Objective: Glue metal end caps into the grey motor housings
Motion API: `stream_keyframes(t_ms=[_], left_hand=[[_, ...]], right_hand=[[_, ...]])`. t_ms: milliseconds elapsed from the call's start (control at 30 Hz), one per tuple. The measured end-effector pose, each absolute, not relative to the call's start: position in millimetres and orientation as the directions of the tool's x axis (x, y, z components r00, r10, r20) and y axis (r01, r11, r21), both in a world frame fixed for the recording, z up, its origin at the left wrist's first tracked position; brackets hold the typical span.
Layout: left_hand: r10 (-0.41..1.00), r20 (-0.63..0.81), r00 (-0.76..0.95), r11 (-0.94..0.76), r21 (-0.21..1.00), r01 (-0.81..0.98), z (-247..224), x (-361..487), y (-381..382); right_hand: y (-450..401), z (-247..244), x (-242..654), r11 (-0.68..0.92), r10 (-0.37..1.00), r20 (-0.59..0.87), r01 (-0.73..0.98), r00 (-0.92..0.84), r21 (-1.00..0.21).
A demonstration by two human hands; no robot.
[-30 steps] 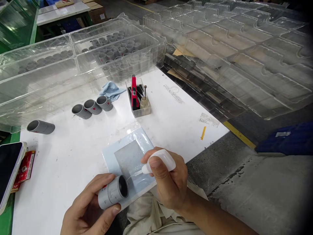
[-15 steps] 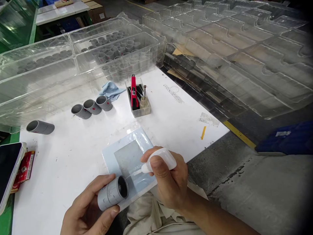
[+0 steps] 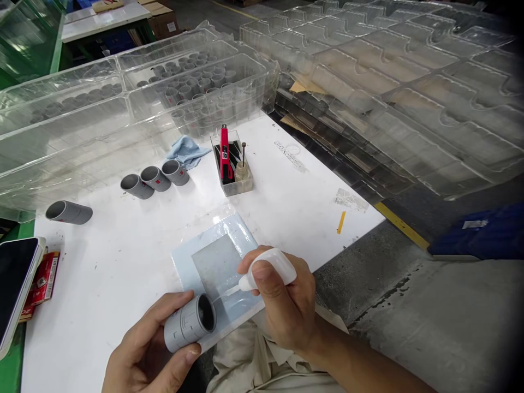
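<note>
1. Fingers of the left hand curl around a grey plastic tube, with the thumb along its underside, so the grip is closed and snug on the tube.
2. That tube is held in the air at the lower edge of a pale blue plastic mat, tilted with its open end toward the right hand. Small printed marks show on its side.
3. Fingers and thumb of the right hand pinch a white squeeze bottle, held nearly level. Its thin nozzle reaches the tube's rim; whether it touches cannot be told.
4. The mat lies on a white table, with a grey square patch on it. Beige cloth lies below the hands.
5. Farther up the table stand three grey tubes in a row, with a fourth off to the left, all on their sides.
6. Nearby are a blue cloth and a small clear box holding a red-handled tool and a small bottle.
7. A phone lies on a red packet at the left edge. Clear plastic trays hold more tubes beyond, and stacked clear trays fill the right.
</note>
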State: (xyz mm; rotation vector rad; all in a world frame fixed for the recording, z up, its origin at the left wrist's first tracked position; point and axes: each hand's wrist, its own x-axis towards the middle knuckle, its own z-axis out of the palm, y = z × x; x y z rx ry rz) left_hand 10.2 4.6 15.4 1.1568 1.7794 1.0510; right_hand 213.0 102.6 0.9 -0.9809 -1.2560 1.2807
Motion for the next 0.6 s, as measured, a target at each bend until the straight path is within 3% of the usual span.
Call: stream_keyframes(t_ms=[167,467,600], left_hand=[[0.976,-0.105,-0.19,0.177,0.893,0.415,11,-1,3],[0.972,-0.127,-0.2,0.198,0.9,0.389,10,-2,1],[0.913,-0.206,-0.352,0.308,0.914,0.265,14,11,1]], right_hand=[[102,-1,214,0.101,0.982,0.121,-0.141,-0.144,-0.985],[100,-1,213,0.073,0.989,0.09,-0.147,-0.116,-0.986],[100,-1,217,0.032,0.996,0.053,-0.251,-0.075,-0.967]])
